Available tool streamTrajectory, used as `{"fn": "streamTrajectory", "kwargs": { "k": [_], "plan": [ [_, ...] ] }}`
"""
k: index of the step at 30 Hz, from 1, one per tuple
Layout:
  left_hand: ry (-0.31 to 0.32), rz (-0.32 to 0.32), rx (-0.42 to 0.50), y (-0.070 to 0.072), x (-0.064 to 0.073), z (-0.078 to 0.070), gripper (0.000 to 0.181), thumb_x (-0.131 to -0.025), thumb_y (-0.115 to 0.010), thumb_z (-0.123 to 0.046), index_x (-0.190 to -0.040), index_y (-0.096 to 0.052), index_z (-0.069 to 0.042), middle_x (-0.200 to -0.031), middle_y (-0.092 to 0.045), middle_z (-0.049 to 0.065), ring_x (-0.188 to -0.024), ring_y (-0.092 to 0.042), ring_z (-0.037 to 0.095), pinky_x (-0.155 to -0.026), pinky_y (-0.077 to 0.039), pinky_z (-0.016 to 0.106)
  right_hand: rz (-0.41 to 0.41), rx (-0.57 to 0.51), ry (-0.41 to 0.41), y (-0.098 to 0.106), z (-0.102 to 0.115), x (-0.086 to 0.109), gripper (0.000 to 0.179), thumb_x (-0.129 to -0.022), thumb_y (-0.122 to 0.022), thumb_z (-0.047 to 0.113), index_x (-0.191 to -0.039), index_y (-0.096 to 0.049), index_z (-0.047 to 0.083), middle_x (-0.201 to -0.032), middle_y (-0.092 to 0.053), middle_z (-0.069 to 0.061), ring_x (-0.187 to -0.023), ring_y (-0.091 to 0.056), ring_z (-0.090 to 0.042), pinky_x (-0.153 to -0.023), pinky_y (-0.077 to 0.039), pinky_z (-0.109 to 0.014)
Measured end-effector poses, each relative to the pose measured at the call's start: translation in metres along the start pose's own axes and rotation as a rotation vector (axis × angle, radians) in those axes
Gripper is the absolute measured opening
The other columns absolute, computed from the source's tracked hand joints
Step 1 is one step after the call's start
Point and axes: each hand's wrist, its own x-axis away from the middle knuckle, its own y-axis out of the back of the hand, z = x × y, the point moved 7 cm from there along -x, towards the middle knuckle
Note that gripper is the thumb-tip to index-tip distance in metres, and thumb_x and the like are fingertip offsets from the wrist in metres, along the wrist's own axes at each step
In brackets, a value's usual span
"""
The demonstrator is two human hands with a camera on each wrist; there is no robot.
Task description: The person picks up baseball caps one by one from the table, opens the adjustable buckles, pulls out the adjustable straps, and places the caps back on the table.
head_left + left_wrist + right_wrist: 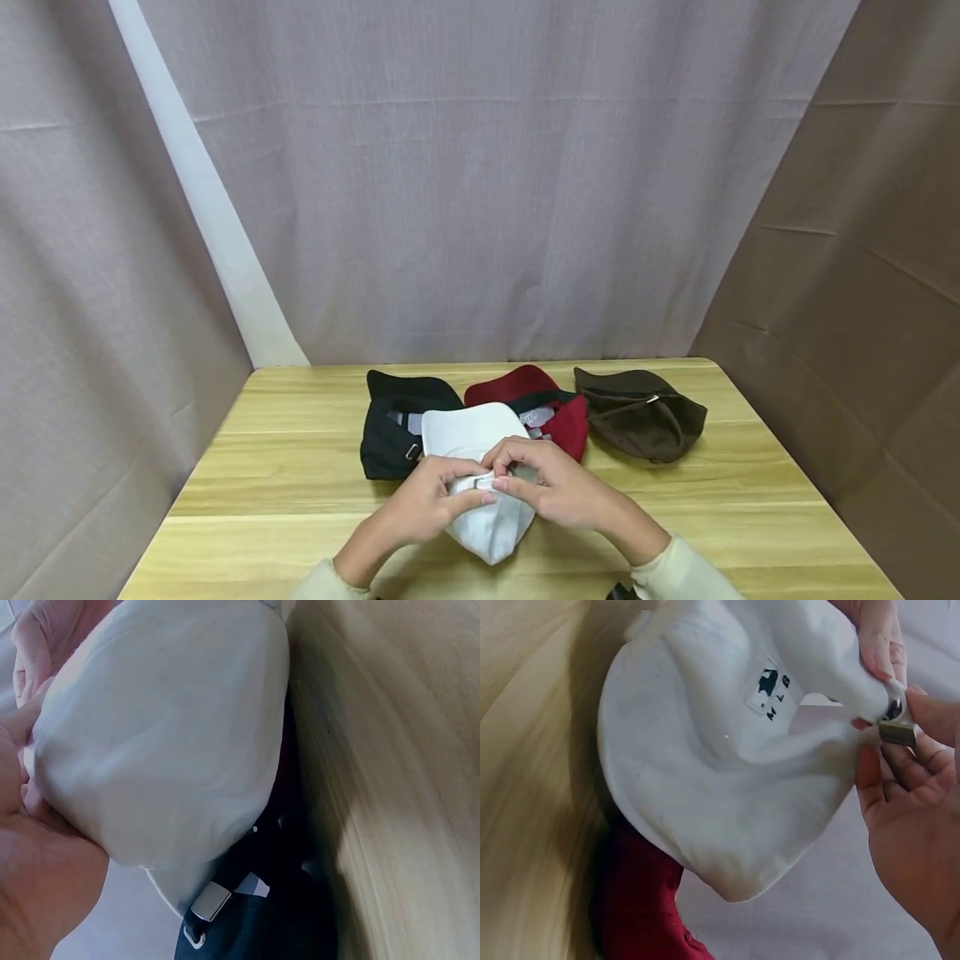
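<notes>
In right wrist view only, black lettering [780, 697] on white cap [727, 795], left grip [431, 500] and right grip [558, 485] pinching its strap [483, 482]

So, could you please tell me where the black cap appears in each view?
Head: the black cap, left of centre, lower half, beside the white cap.
Left wrist: at the bottom, slightly right of centre, below the white cap.
Right wrist: not in it.
Shared landmark: the white cap, in all three.

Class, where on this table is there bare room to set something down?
Left of the black cap, to the left edge of the table; right of the right hand, in front of the brown cap. Crowded: the middle, around the white cap and red cap.
</notes>
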Motion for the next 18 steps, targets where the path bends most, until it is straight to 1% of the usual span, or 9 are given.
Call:
{"fn": "streamTrajectory", "kwargs": {
  "k": [3, 5, 7, 10, 13, 15, 18],
  "plan": [
    [0.004, -0.022, -0.012, 0.000, -0.001, 0.000, 0.016, -0.099, -0.076, -0.025, -0.111, -0.082, -0.015, -0.102, -0.081, 0.002, -0.088, -0.061, -0.004, -0.078, -0.053, 0.018, -0.048, 0.072, -0.005, 0.001, 0.002, 0.000, 0.010, -0.104, -0.070, 0.021, -0.095, -0.066, 0.023, -0.116, -0.077, 0.004, -0.111, -0.068, -0.009, -0.098, -0.054, -0.030],
    [0.009, -0.036, -0.024, 0.001, -0.001, 0.001, 0.014, -0.100, -0.076, -0.025, -0.109, -0.082, -0.016, -0.101, -0.081, 0.001, -0.088, -0.061, -0.004, -0.078, -0.053, 0.017, -0.079, 0.157, 0.008, 0.000, 0.006, 0.000, 0.009, -0.101, -0.073, 0.022, -0.095, -0.067, 0.024, -0.115, -0.076, 0.006, -0.110, -0.068, -0.007, -0.098, -0.054, -0.031],
    [0.006, -0.049, -0.035, 0.001, -0.001, 0.001, 0.012, -0.100, -0.076, -0.024, -0.107, -0.082, -0.016, -0.099, -0.081, 0.000, -0.087, -0.061, -0.004, -0.075, -0.053, 0.017, -0.112, 0.254, 0.022, -0.001, 0.012, 0.000, 0.011, -0.099, -0.077, 0.024, -0.094, -0.067, 0.024, -0.113, -0.075, 0.010, -0.107, -0.066, -0.005, -0.096, -0.055, -0.030],
    [-0.003, -0.057, -0.061, 0.002, -0.001, -0.002, 0.009, -0.098, -0.077, -0.022, -0.105, -0.081, -0.018, -0.098, -0.080, -0.002, -0.086, -0.060, -0.004, -0.075, -0.052, 0.017, -0.160, 0.389, 0.049, -0.002, 0.021, -0.001, 0.017, -0.094, -0.082, 0.027, -0.091, -0.066, 0.022, -0.107, -0.073, 0.012, -0.101, -0.064, -0.003, -0.091, -0.056, -0.028],
    [-0.006, -0.053, -0.074, 0.002, -0.002, -0.005, 0.011, -0.098, -0.077, -0.022, -0.107, -0.081, -0.019, -0.103, -0.081, -0.005, -0.090, -0.061, -0.003, -0.079, -0.052, 0.017, -0.192, 0.501, 0.059, -0.003, 0.028, -0.001, 0.019, -0.092, -0.083, 0.030, -0.090, -0.067, 0.021, -0.098, -0.071, 0.012, -0.094, -0.060, -0.003, -0.085, -0.053, -0.026],
    [-0.003, -0.048, -0.075, 0.002, -0.003, -0.006, 0.012, -0.098, -0.077, -0.023, -0.108, -0.081, -0.021, -0.105, -0.081, -0.006, -0.092, -0.062, -0.002, -0.082, -0.052, 0.018, -0.195, 0.542, 0.058, -0.004, 0.030, -0.002, 0.017, -0.093, -0.082, 0.030, -0.090, -0.068, 0.020, -0.094, -0.070, 0.012, -0.091, -0.059, -0.003, -0.083, -0.053, -0.025],
    [0.008, -0.046, -0.073, 0.002, -0.003, -0.007, 0.010, -0.098, -0.077, -0.025, -0.106, -0.082, -0.022, -0.101, -0.081, -0.008, -0.090, -0.062, -0.002, -0.081, -0.052, 0.018, -0.172, 0.535, 0.054, -0.006, 0.031, -0.003, 0.011, -0.097, -0.077, 0.025, -0.091, -0.069, 0.021, -0.092, -0.068, 0.012, -0.089, -0.058, -0.002, -0.081, -0.053, -0.024]
  ]
}}
